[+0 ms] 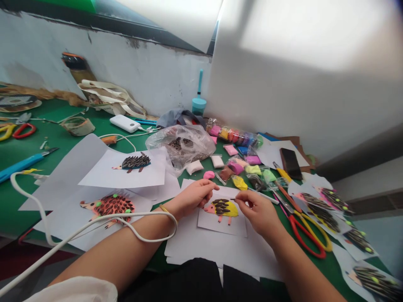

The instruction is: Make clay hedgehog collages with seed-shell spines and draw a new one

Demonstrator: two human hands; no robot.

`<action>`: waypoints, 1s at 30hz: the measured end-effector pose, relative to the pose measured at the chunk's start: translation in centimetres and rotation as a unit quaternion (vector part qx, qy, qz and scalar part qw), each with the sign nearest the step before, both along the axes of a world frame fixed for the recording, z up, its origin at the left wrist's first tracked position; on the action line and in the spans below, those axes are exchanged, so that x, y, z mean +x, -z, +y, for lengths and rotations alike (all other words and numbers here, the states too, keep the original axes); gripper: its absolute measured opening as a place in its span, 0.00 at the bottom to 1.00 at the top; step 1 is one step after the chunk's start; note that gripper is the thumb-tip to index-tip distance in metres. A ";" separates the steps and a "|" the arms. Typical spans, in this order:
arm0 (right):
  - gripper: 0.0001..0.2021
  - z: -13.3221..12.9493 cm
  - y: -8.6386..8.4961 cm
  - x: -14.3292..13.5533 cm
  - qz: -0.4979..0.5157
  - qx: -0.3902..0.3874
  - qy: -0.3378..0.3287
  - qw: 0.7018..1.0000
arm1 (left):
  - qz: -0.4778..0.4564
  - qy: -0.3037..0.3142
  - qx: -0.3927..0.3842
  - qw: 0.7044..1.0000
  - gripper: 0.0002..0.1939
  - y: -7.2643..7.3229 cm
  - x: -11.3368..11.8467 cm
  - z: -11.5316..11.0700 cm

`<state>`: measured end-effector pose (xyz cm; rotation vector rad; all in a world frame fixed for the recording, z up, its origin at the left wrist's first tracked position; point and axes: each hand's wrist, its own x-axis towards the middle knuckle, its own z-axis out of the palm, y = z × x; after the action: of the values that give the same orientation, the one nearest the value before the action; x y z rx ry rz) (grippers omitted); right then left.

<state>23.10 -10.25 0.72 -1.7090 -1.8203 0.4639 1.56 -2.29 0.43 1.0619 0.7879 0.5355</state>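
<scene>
A hedgehog picture (233, 211) with a yellow clay body, pink head and legs lies on a small white card (204, 223) in front of me. Dark sunflower seeds (221, 206) cover the left part of its back. My right hand (258, 209) pinches a single dark sunflower seed (233, 199) just above the yellow clay. At the card's upper left, my left hand (199, 193) is closed with its fingers curled over; whatever they may hold is hidden. White sheets (189, 247) lie under the card.
A plastic bag of seeds (184, 147) and several packets of coloured clay (239, 183) sit behind the hands. Scissors (307, 230) and finished hedgehog cards (355, 241) lie right; more hedgehog pictures (137, 162) lie left. A white cable (94, 224) crosses my left forearm.
</scene>
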 end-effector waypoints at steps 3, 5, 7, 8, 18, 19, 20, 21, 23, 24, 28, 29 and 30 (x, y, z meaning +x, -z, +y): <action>0.06 -0.5 1.1 0.7 0.008 -0.038 0.005 0.999 | 0.023 -0.050 0.008 0.998 0.13 0.5 0.2 0.4; 0.06 -0.8 1.5 0.6 0.009 -0.048 -0.009 0.999 | 0.041 -0.063 0.010 0.997 0.12 0.7 0.3 0.6; 0.06 -0.9 1.7 0.4 0.005 -0.042 -0.023 0.999 | 0.056 -0.069 0.007 0.996 0.11 0.8 0.4 0.6; 0.06 -0.9 1.8 0.2 0.001 -0.038 -0.026 0.999 | 0.058 -0.071 0.006 0.996 0.12 0.8 0.4 0.6; 0.06 -0.8 2.5 -0.7 -0.035 -0.045 -0.030 0.998 | 0.059 -0.072 0.007 0.996 0.12 0.8 0.5 0.6; 0.06 -0.8 2.6 -0.7 -0.045 -0.038 -0.032 0.998 | 0.061 -0.073 0.008 0.995 0.12 0.8 0.5 0.6; 0.06 -0.8 2.6 -0.7 -0.056 -0.029 -0.036 0.997 | 0.063 -0.074 0.009 0.995 0.12 0.7 0.5 0.5; 0.06 -0.8 2.7 -0.6 -0.067 -0.020 -0.041 0.997 | 0.064 -0.074 0.010 0.995 0.12 0.7 0.5 0.5; 0.07 -0.7 2.9 -0.6 -0.091 -0.001 -0.052 0.995 | 0.065 -0.074 0.012 0.995 0.12 0.6 0.5 0.5; 0.07 -0.7 2.9 -0.6 -0.100 0.007 -0.058 0.993 | 0.067 -0.074 0.011 0.995 0.12 0.5 0.6 0.5; 0.07 -0.6 3.1 -0.6 -0.120 0.020 -0.072 0.990 | 0.074 -0.072 0.008 0.995 0.12 0.4 0.6 0.4; 0.07 -0.5 3.1 -0.6 -0.124 0.021 -0.074 0.989 | 0.073 -0.072 0.008 0.995 0.12 0.4 0.6 0.4; 0.07 -0.5 3.1 -0.6 -0.126 0.021 -0.076 0.989 | 0.072 -0.073 0.007 0.995 0.12 0.3 0.6 0.4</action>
<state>22.49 -10.73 -2.34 -1.6691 -2.1351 0.2761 2.12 -1.89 0.09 1.0702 0.9949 0.5931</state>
